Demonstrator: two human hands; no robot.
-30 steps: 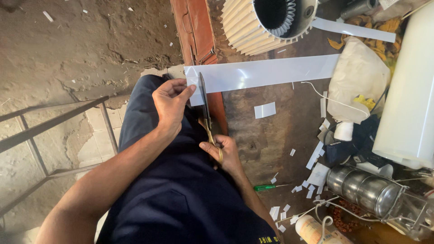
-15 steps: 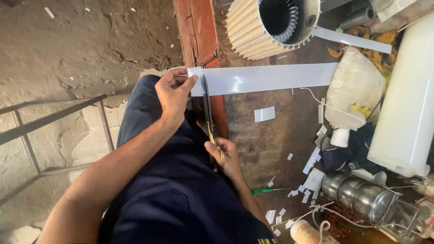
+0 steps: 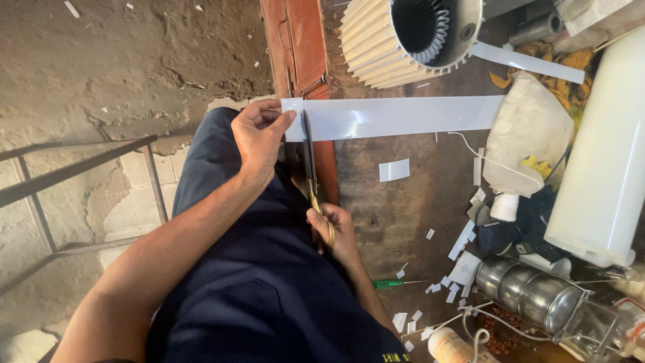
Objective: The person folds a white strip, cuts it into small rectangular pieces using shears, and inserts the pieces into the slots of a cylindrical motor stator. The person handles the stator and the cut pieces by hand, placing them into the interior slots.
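My left hand point(image 3: 259, 138) pinches the left end of a long white plastic strip point(image 3: 403, 115) that runs across to the right. My right hand point(image 3: 334, 232) grips the brass handles of a pair of scissors point(image 3: 310, 168). The blades point away from me and cross the strip just right of my left fingers. My dark blue trouser leg point(image 3: 235, 269) lies under both arms.
A finned motor housing point(image 3: 403, 33) stands at the top. A red-brown wooden board point(image 3: 295, 47) runs along the floor. A white cylinder point(image 3: 605, 168), a cloth bag point(image 3: 531, 134), a metal rotor point(image 3: 531, 289), a green screwdriver point(image 3: 390, 284) and white offcuts lie right. A metal frame point(image 3: 67, 175) stands left.
The scissors stay across the strip near my left fingers. The view has shifted slightly, and both hands hold the same grip.
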